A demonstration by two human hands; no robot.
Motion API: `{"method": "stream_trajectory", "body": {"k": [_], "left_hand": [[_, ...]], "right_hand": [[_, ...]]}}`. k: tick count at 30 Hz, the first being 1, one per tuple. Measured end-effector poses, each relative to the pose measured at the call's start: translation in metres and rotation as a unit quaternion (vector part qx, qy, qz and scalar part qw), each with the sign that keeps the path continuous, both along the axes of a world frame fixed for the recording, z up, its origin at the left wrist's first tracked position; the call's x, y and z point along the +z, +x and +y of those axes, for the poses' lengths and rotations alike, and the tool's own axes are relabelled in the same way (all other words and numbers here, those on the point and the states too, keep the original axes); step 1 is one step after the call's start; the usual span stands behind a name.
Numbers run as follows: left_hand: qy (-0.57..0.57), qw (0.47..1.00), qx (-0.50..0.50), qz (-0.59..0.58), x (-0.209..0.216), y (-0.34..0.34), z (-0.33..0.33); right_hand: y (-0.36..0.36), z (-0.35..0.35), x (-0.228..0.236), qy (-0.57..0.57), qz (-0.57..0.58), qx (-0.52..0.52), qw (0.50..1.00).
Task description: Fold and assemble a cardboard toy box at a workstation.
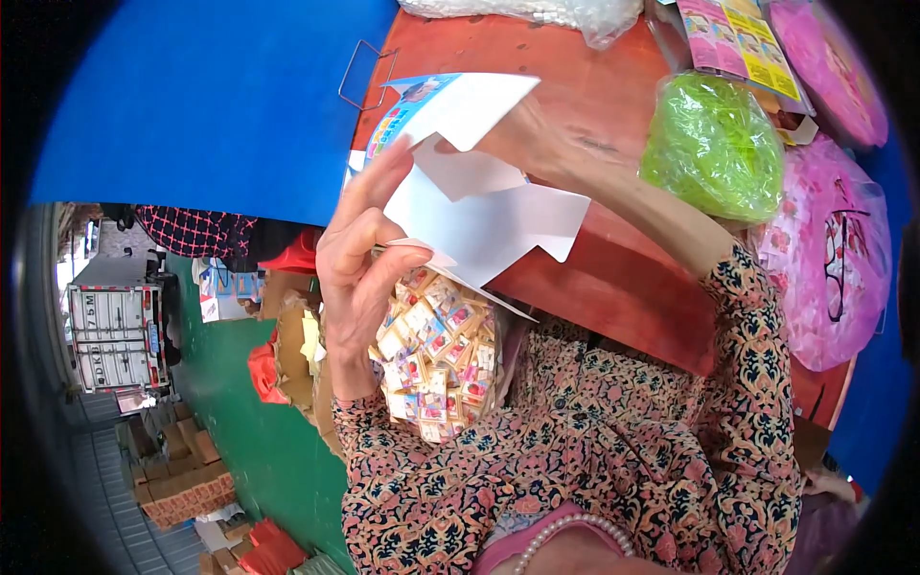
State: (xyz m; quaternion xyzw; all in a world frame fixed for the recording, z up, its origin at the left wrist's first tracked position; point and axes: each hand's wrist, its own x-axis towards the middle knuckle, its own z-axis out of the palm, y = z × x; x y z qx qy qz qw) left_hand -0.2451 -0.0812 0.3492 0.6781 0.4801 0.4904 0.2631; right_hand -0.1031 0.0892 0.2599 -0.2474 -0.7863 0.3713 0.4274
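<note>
A paperboard box point(460, 216) with white insides and a blue printed outer face is held up over the red table, its flaps spread. My left hand point(359, 254) is closed on its left side, the thumb and fingers pinching the board's edge. Behind the raised white flap is my right hand point(522, 139), against the far right part of the box; its fingers are mostly hidden. Below the box, close to my body, sits a rounded mass of small square printed pieces point(441, 359), partly covered by the box and my left wrist.
A red table point(613, 259) bears a bag of green material point(714, 144), pink bags point(829, 259), printed cards point(743, 43) and glasses point(840, 264). A clear bag point(537, 10) lies at the far edge, near a wire frame point(367, 75). Cartons point(187, 470) stand on the green floor to the left.
</note>
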Motion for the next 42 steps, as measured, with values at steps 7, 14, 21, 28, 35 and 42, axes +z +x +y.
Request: {"method": "stream_trajectory", "body": {"k": [7,14,21,28,35,42], "left_hand": [[0.025,0.991,-0.031,0.129,0.015,-0.016,0.002],[0.017,0.924,-0.025,0.382,0.054,-0.028,0.007],[0.0,0.954,-0.017,0.301,0.043,-0.057,0.024],[-0.001,0.992,0.035,0.124,0.043,-0.064,0.029],[0.04,0.993,0.077,0.075,0.049,-0.06,0.042],[0.267,0.945,0.137,0.13,0.076,-0.063,0.065]], "right_hand": [[-0.012,0.022,-0.025,-0.104,0.068,0.015,0.992],[-0.021,0.017,-0.009,0.144,0.019,0.024,0.989],[0.002,-0.002,0.022,0.003,-0.1,0.04,0.994],[0.0,-0.016,0.015,-0.083,-0.043,0.011,0.996],[0.028,-0.039,0.031,-0.099,0.009,0.025,0.995],[0.049,-0.059,0.079,-0.2,0.092,0.199,0.955]]}}
